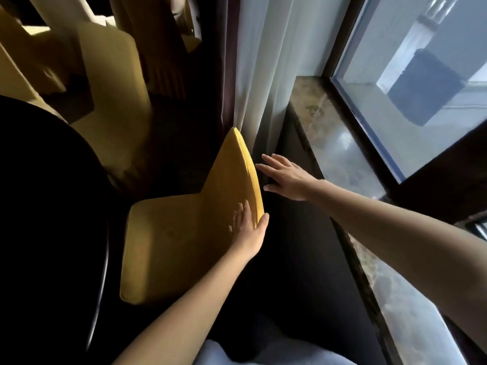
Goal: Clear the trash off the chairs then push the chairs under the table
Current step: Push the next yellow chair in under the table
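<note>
Head view, looking down past both forearms. The left hand [247,227] lay on the top edge of the backrest of the nearest chair [179,233], a yellow upholstered one: fingers flat on the inner face, thumb hooked over the rim, a loose clasp rather than a closed fist. The right hand [286,177] was spread wide and held nothing; it hovered just beyond the outer face of the same backrest, further along its edge from the left hand, and whether its fingertips touched the fabric or the dark wall behind cannot be told.

The seat spread away from the left grip toward the dark round table [47,206], whose rim overlapped the seat's far side. No trash showed on the seat. The backrest's long axis ran from the left thumb away toward the curtain [258,75]. More chairs [110,83], in paler yellow, stood beyond the table. On the far side of the right hand lay a marbled sill [340,154] and a window [421,83].

Judgement: the clearing step looked finished for this chair, and the push was in hand. The table lay straight across the seat from both hands, so a push square to the backrest's long axis should carry the seat under. The left hand was the nearer and already bearing on the chair; the right would need to close onto the rim to keep the chair from slewing.
</note>
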Demonstrator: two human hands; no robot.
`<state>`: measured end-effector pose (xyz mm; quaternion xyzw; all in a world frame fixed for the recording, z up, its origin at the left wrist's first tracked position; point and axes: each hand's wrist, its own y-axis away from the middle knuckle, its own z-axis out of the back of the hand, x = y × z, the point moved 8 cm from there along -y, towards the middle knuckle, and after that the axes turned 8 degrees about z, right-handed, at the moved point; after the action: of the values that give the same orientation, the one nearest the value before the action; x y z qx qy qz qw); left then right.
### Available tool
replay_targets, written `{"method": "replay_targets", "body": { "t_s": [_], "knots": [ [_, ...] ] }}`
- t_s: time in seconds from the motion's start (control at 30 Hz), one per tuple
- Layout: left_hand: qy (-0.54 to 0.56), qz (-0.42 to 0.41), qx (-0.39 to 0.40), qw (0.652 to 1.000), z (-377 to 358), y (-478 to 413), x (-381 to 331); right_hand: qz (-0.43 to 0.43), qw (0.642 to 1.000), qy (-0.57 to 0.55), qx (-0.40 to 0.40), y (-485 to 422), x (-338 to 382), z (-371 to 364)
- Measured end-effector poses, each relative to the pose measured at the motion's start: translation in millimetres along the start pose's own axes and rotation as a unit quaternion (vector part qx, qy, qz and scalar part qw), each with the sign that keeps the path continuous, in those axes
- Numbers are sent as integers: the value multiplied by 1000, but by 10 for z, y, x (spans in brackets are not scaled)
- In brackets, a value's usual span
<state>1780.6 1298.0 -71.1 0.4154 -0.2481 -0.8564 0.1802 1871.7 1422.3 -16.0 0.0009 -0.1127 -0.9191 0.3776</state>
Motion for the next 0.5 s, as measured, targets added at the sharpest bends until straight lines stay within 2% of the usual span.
{"method": "replay_targets", "body": {
  "t_s": [0.13,0.3,0.4,0.5],
  "knots": [
    [89,91,30,991,-76,-324,-112,61,997,31,40,-454,-257,77],
    [222,167,13,961,-45,-589,-69,136,985,33,101,-936,-351,105],
    [245,178,8,953,-72,-603,-33,181,975,50,118,-1168,-309,76],
    [220,175,-9,960,-76,-592,-16,222,964,85,114,-1329,-271,41]
  ]
}}
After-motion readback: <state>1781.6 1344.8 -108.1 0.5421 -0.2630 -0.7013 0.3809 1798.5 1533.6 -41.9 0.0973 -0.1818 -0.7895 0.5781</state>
